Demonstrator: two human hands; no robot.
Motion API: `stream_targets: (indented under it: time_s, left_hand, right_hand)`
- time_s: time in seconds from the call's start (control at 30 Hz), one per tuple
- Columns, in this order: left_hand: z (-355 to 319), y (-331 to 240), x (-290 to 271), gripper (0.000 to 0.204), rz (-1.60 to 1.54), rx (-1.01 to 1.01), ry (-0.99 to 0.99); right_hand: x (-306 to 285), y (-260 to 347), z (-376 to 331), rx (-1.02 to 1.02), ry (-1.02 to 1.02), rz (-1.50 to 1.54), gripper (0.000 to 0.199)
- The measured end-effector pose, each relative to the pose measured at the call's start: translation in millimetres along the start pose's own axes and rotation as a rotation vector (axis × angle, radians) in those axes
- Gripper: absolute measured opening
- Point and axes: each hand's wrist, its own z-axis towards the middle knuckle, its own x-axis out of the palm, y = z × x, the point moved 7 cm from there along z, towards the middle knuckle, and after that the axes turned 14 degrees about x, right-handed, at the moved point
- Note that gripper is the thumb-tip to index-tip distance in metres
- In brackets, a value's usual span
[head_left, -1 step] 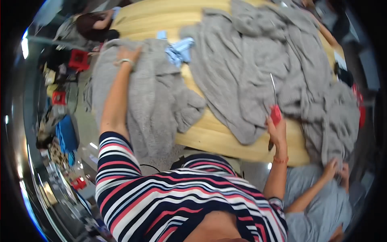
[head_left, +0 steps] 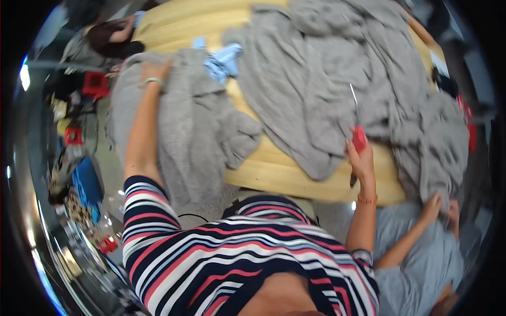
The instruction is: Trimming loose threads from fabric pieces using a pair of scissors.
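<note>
My left hand (head_left: 154, 73) lies on a grey knit garment (head_left: 182, 121) at the left of the table, fingers stretched over the cloth near its far end. It looks open, though blurred. My right hand (head_left: 362, 159) is closed around a tool with a red handle (head_left: 359, 139), a dark butt end and a long, thin metal shaft. The shaft points away from me, over a large heap of grey knit cloth (head_left: 321, 89). I cannot tell whether its tip touches the cloth.
A crumpled light blue cloth (head_left: 223, 62) lies between the grey pieces on the wooden table (head_left: 274, 166). At right, a co-worker's hands (head_left: 433, 206) hold a corner of the heap. Another person's arm (head_left: 122, 33) shows at far left. Red stools (head_left: 95, 84) stand beyond the table's left edge.
The table and cloths have shifted slightly left and up in the picture. Both hands keep their places: the left on the garment, the right around the red-handled tool.
</note>
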Motion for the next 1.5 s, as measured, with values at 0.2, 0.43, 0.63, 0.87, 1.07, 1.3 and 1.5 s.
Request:
stream_targets:
  time_s: [0.2, 0.43, 0.63, 0.87, 1.07, 1.3, 1.5]
  left_hand:
    - [-75.2, -187.4, -88.0, 0.092, 0.276, 0.738, -0.597]
    - [-314.2, -435.1, 20.4, 0.077, -0.566, 1.129, 0.024]
    - [-278.6, -462.5, 88.1, 0.066, -0.459, 1.138, 0.216]
    - [-177.7, -439.8, -34.7, 0.048, -1.746, 0.430, 0.144]
    - [-310.5, -439.0, -21.8, 0.048, -1.083, 0.834, 0.120]
    - [-456.3, -454.1, 76.5, 0.046, -0.460, 1.345, 0.205]
    - [-427.4, -363.6, 99.1, 0.024, -0.567, 1.212, 0.252]
  right_hand:
    - [-46.8, 6.5, 13.4, 0.001, -0.152, 0.004, 0.038]
    - [-90.6, -5.7, 14.3, -0.065, -0.232, -0.017, 0.038]
    - [-101.0, -23.5, 16.9, -0.114, -0.230, -0.041, 0.038]
    - [-71.3, 1.8, 39.2, -0.197, 0.097, -0.030, 0.038]
    - [-69.8, 7.0, 46.1, -0.191, -0.022, -0.142, 0.039]
    - [-5.3, 6.5, 7.8, -0.261, 0.195, -0.102, 0.041]
    - [83.7, 23.6, 53.9, -0.445, 0.186, -0.393, 0.041]
